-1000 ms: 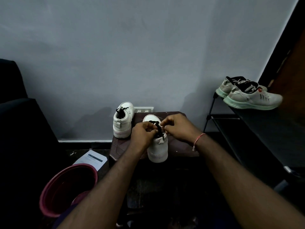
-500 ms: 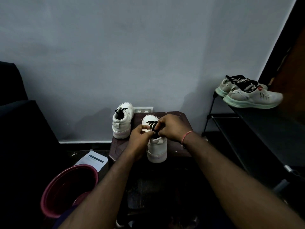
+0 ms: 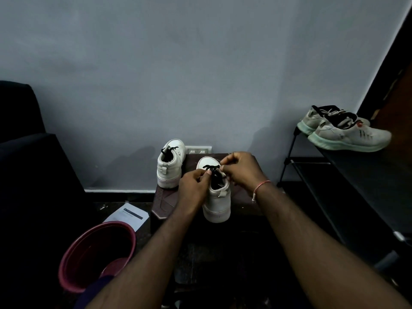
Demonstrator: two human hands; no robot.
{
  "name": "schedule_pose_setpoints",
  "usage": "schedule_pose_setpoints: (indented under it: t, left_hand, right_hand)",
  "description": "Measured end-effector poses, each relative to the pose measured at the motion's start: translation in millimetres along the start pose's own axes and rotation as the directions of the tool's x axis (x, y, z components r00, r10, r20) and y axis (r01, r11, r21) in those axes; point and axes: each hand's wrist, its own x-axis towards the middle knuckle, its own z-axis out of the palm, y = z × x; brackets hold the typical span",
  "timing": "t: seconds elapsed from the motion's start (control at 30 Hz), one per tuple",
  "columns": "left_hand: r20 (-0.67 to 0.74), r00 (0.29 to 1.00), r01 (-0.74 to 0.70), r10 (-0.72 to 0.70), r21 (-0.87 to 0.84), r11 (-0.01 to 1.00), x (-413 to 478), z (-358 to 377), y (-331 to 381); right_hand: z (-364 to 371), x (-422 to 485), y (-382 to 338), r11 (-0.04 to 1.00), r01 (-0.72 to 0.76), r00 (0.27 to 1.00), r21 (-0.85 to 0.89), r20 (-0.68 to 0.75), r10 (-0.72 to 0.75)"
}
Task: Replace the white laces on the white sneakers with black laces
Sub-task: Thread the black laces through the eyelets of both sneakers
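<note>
A white sneaker (image 3: 217, 202) stands heel toward me on a dark brown stool (image 3: 166, 204), with a black lace (image 3: 210, 168) threaded across its upper eyelets. My left hand (image 3: 193, 188) pinches the lace at the shoe's left side. My right hand (image 3: 242, 169) pinches the lace at the right side, fingers curled over the tongue. A second white sneaker (image 3: 170, 167) with a black lace stands at the stool's back left corner, against the wall.
A maroon bucket (image 3: 89, 255) sits on the floor at lower left, a sheet of paper (image 3: 128, 216) beside the stool. A black shoe rack (image 3: 347, 186) at right carries a pair of grey running shoes (image 3: 343, 134). A dark chair stands at far left.
The near sneaker has shifted slightly and more of its toe and lace shows. Both hands have moved a little back along the shoe, still on the lace.
</note>
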Motion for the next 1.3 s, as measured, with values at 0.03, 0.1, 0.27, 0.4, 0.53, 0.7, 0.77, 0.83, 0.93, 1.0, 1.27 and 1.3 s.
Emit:
schedule_pose_setpoints:
  t: [0.03,0.1,0.27,0.4,0.53,0.7,0.77,0.83,0.93,1.0,1.27,1.3]
  left_hand:
    - [-0.006,1.000,0.005,-0.005,-0.003,1.000,2.1,0.8,0.4]
    - [-0.013,0.999,0.036,-0.036,-0.031,0.999,7.1,2.3,2.8]
    - [0.007,0.987,0.157,-0.158,-0.178,0.971,14.5,6.2,4.3]
    - [0.041,0.978,0.210,-0.206,-0.126,0.969,17.2,8.4,3.6]
    - [0.034,0.983,0.183,-0.182,-0.018,0.983,22.1,8.9,0.9]
    - [0.079,0.981,0.175,-0.177,0.034,0.984,22.7,5.4,4.1]
    - [0.110,0.978,0.174,-0.178,0.046,0.984,22.1,3.4,4.3]
    - [0.133,0.975,0.171,-0.178,0.066,0.983,20.9,1.9,5.2]
    - [0.138,0.977,0.143,-0.165,0.158,0.977,20.4,2.4,7.6]
    - [0.118,0.981,0.122,-0.153,0.234,0.965,20.8,3.0,9.8]
    - [0.006,0.991,0.120,-0.133,0.403,0.907,19.7,10.0,14.4]
    - [0.005,0.993,0.107,-0.118,0.397,0.912,19.5,9.7,13.2]
  right_hand:
    - [-1.0,3.2,0.8,1.000,-0.014,0.999,0.027,-0.036,0.015]
    - [-0.8,7.0,-1.5,1.000,-0.011,0.999,-0.013,-0.040,0.011]
    - [1.6,3.1,-5.9,0.957,0.101,0.995,-0.273,0.034,-0.095]
    - [13.5,2.0,-2.9,0.921,0.103,0.994,-0.375,-0.004,-0.112]
    - [17.1,-4.4,-0.9,0.828,0.174,0.975,-0.533,-0.025,-0.221]
    - [18.3,-5.9,5.2,0.902,0.189,0.977,-0.388,-0.022,-0.214]
    - [21.3,-6.9,6.5,0.871,0.207,0.977,-0.446,0.040,-0.212]
    - [25.0,-8.0,8.5,0.812,0.204,0.979,-0.546,0.105,-0.175]
    - [26.1,-11.3,9.2,0.772,0.239,0.971,-0.589,0.166,-0.174]
    - [21.9,-14.0,6.9,0.832,0.233,0.972,-0.504,0.147,-0.183]
    - [9.2,-26.4,4.5,0.830,0.234,0.971,-0.507,0.076,-0.228]
    - [11.2,-28.3,4.6,0.787,0.264,0.962,-0.557,0.100,-0.252]
